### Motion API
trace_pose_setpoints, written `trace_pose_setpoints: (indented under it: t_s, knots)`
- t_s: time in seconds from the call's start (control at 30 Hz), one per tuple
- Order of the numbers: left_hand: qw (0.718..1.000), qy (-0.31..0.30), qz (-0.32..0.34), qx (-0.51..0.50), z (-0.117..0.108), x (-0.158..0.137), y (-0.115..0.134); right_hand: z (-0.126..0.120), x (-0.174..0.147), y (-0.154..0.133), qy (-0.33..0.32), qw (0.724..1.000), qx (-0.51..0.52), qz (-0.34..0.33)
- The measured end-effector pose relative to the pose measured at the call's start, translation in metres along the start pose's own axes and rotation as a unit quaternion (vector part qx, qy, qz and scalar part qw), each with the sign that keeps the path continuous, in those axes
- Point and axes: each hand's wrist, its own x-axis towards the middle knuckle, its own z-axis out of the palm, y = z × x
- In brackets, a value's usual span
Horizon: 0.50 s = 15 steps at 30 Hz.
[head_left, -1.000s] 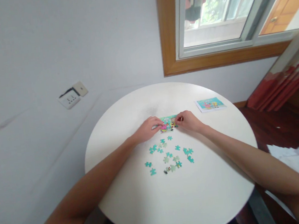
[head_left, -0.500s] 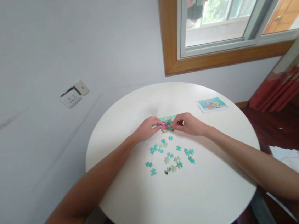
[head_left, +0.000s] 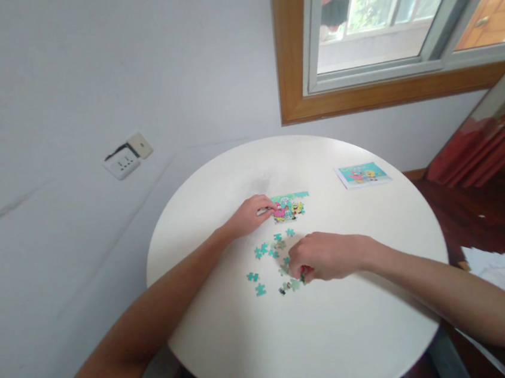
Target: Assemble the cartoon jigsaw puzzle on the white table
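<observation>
Right hand (head_left: 320, 257) moved over loose puzzle pieces (head_left: 260, 290), hiding some.

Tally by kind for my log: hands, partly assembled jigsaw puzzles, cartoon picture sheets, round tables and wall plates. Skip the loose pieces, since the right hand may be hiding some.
Hands: 2 (left hand, right hand)
Partly assembled jigsaw puzzle: 1
Cartoon picture sheet: 1
Round table: 1
Wall plates: 2 (socket plate, smaller plate)
Total: 7

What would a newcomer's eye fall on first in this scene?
Likely the round white table, in the middle. On it, the left hand touches the left side of a colourful, partly joined puzzle. The right hand is at the loose pieces, nearer the viewer.
</observation>
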Motion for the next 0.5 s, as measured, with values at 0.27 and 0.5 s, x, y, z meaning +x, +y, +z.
trace_pose_setpoints:
  t_s: [0.27, 0.5]
  knots:
    - [1.0, -0.003, -0.002, 0.006, 0.001, -0.001, -0.001, 0.013, 0.014, -0.014, 0.064, 0.997, -0.053, -0.006]
    - [1.0, 0.001, 0.003, 0.003, 0.002, 0.001, -0.002, 0.029, 0.025, -0.02, 0.069, 0.992, -0.103, -0.018]
